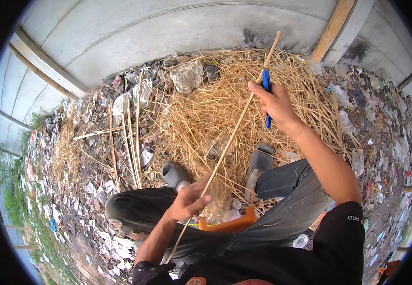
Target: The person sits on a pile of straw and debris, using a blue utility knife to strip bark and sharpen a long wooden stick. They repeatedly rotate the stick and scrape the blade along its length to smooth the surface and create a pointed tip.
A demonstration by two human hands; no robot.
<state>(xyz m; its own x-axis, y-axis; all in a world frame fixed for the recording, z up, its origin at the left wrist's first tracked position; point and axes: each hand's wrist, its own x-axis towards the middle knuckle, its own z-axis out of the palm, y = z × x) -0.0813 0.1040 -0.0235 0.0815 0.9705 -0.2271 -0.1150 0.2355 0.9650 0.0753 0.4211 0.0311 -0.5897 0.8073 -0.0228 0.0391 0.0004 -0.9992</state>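
A long, thin bamboo strip (235, 130) runs slantwise from near my lap up toward the wall. My left hand (190, 200) is closed round its lower part, thumb lying along it. Farther up, my right hand (276, 102) grips a blue cutter knife (266, 80), which lies against the strip. Whether a blade is out cannot be seen. The strip passes by the thumb and fingers of this hand, and its far tip sticks out beyond the knife. Beneath both hands spreads a heap of straw-coloured bamboo shavings (201, 118).
Several split bamboo lengths (132, 137) lie left of the heap. A grey stone (187, 77) sits near the concrete wall (187, 28). My feet in grey shoes (261, 159) rest at the heap's near edge. An orange plastic object (232, 224) is between my legs. Litter covers the surrounding ground.
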